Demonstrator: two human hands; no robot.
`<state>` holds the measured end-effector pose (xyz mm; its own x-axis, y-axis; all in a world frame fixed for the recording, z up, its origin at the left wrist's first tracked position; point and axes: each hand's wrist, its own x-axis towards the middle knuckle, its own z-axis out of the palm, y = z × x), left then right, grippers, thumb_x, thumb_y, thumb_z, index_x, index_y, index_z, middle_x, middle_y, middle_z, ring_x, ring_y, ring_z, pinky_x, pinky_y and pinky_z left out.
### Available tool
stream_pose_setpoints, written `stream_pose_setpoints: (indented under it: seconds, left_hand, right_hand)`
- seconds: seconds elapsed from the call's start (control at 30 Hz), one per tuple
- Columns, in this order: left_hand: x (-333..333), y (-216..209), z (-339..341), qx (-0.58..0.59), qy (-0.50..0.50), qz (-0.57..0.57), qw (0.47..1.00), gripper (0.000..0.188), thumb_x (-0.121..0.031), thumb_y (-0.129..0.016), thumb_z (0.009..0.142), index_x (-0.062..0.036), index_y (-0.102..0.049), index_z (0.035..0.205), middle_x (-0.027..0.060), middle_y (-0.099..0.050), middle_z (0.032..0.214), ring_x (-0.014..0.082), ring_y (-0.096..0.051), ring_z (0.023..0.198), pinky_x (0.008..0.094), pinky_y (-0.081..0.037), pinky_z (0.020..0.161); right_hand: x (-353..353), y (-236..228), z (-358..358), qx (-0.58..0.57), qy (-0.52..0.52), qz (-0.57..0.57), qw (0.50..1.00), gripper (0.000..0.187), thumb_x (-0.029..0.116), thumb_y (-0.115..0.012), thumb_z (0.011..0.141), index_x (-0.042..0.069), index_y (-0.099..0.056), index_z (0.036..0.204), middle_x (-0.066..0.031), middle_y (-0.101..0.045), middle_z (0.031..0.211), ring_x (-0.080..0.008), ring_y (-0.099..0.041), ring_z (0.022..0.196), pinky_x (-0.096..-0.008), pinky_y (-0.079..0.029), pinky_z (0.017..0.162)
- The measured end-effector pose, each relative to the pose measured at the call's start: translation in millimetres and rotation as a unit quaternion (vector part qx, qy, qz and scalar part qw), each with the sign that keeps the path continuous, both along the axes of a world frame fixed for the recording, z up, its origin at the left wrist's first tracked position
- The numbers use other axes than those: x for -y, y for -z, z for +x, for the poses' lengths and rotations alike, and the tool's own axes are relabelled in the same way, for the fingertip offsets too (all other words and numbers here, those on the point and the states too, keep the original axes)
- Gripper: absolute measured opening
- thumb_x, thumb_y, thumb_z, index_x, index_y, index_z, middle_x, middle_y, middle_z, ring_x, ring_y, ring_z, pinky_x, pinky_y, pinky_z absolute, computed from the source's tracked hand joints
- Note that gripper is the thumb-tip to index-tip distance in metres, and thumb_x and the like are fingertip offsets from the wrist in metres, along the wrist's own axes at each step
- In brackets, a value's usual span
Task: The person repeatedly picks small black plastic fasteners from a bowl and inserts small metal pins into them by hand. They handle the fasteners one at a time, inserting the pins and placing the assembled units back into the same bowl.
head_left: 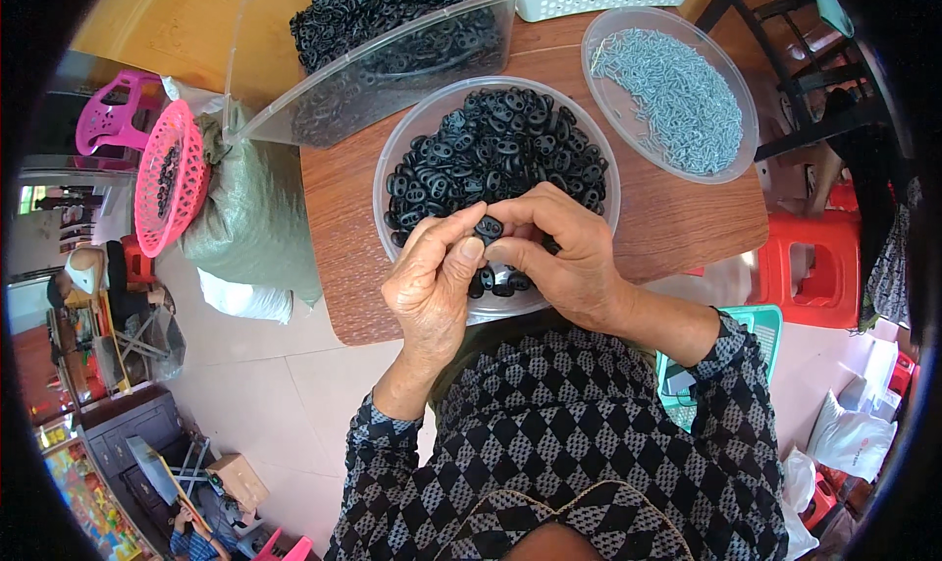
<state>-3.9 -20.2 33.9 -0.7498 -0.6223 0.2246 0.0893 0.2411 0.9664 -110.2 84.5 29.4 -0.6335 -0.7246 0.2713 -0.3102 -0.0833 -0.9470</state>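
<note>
Here's one small black piece (pixel 489 227) over the bowl (pixel 381 183), left hand (pixel 430 284) and right hand (pixel 566 257) both pinching it, fingers nearly closed; that heap (pixel 471 149) below (finished or not, I can't tell) suggests plenty left.

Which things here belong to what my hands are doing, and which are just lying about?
Seemingly in use:
black piece between left hand and right hand
round tub of black pieces
clear bin of black pieces
perhaps the dish of silvery pieces

Seemingly just lying about:
red stool
pink chair
brown box
</note>
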Motion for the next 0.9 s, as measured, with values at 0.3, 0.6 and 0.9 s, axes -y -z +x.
stream_pose_setpoints:
  seconds: [0.3,0.6,0.9]
  left_hand:
    - [-1.1,2.5,3.0,0.002,0.008,0.073,0.997,0.029,-0.003,-0.066,0.082,0.0011,-0.061,0.110,0.0012,-0.056,0.082,0.0055,-0.050,0.071,0.0176,-0.043,0.062]
    - [6.4,-0.9,3.8,0.019,0.028,-0.030,0.999,0.031,-0.004,-0.068,0.079,0.0005,-0.063,0.110,0.0010,-0.054,0.079,0.0077,-0.049,0.069,0.0206,-0.042,0.061]
    - [10.7,-11.9,8.0,0.073,0.062,0.069,0.993,0.029,0.004,-0.065,0.078,0.0023,-0.062,0.107,-0.0017,-0.052,0.076,0.0052,-0.047,0.068,0.0190,-0.040,0.061]
  right_hand:
    - [0.2,3.2,0.6,0.130,-0.008,-0.027,0.991,0.013,0.002,-0.063,0.079,-0.002,-0.063,0.092,-0.0050,-0.059,0.080,-0.0109,-0.054,0.070,-0.0248,-0.044,0.061]
    - [-1.0,1.0,-0.9,0.195,-0.028,-0.015,0.980,0.012,0.001,-0.062,0.081,-0.002,-0.064,0.092,-0.0034,-0.060,0.081,-0.0069,-0.054,0.070,-0.0219,-0.044,0.060]
    - [-2.0,4.6,1.8,0.195,-0.027,-0.014,0.980,0.011,0.001,-0.062,0.080,-0.002,-0.065,0.090,-0.0039,-0.058,0.077,-0.0088,-0.052,0.071,-0.0236,-0.042,0.062]
